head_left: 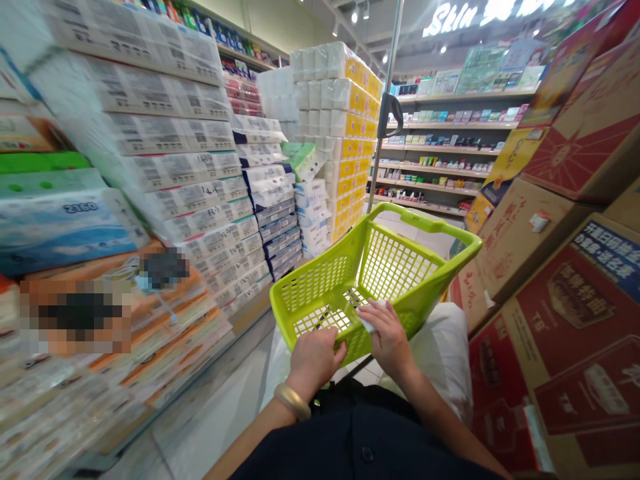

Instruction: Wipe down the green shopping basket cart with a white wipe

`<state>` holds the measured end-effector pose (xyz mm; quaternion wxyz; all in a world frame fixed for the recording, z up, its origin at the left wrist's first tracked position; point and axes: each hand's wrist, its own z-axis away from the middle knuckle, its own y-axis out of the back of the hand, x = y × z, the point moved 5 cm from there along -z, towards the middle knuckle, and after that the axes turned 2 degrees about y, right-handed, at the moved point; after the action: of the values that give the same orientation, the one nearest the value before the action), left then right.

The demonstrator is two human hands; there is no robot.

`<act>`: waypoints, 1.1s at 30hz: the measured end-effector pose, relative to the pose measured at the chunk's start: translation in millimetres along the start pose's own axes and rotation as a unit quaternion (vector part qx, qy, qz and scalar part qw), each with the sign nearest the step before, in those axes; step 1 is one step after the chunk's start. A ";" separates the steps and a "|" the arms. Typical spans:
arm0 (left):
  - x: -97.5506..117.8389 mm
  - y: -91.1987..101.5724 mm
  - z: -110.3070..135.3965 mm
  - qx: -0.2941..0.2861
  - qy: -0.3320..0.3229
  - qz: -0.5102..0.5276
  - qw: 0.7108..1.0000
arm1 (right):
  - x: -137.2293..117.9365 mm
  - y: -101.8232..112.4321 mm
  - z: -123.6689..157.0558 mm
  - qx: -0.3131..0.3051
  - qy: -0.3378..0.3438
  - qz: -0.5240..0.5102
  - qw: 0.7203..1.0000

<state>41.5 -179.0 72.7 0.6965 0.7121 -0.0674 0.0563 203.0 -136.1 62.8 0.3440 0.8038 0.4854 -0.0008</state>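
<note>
A lime-green plastic shopping basket [325, 280] with perforated sides and a long raised handle stands tilted in front of me, between my knees in white trousers. Its inside holds nothing that I can see. My left hand [317, 357] is closed round the near rim, a gold-coloured bangle at its wrist. On the same rim, further right, my right hand [384, 330] presses a folded white cloth [369, 323] against the plastic. Fingers of that hand cover most of the cloth, so whether it is fabric or paper I cannot tell.
Tall stacks of wrapped tissue packs [200, 167] rise on my left. Cardboard cartons [565, 267] are piled close on my right. Ahead stand yellow-sided paper roll packs [353, 140], a metal pole [393, 67] with a dark hook, and stocked shelves [440, 148].
</note>
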 end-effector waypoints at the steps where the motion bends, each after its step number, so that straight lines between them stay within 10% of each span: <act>1: -0.3 -0.3 -0.4 0.001 -0.003 0.000 1.000 | 6.0 4.6 -1.8 0.014 -0.012 0.008 1.000; 23: -46.7 11.7 -37.1 0.052 -0.051 -0.055 0.996 | 35.0 25.2 -20.8 0.086 -0.072 0.078 0.991; 28: -24.4 18.5 -34.8 0.179 -0.005 -0.056 0.982 | 4.5 -5.1 -23.6 0.022 -0.044 0.036 0.998; 33: 22.1 1.1 -31.8 0.174 -0.121 0.046 0.976 | 6.9 -2.5 -23.9 0.012 -0.046 0.041 0.998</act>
<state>63.6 -147.7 78.5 0.5451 0.8202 -0.1732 0.0126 196.8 -116.7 77.4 0.3559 0.8265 0.4352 -0.0297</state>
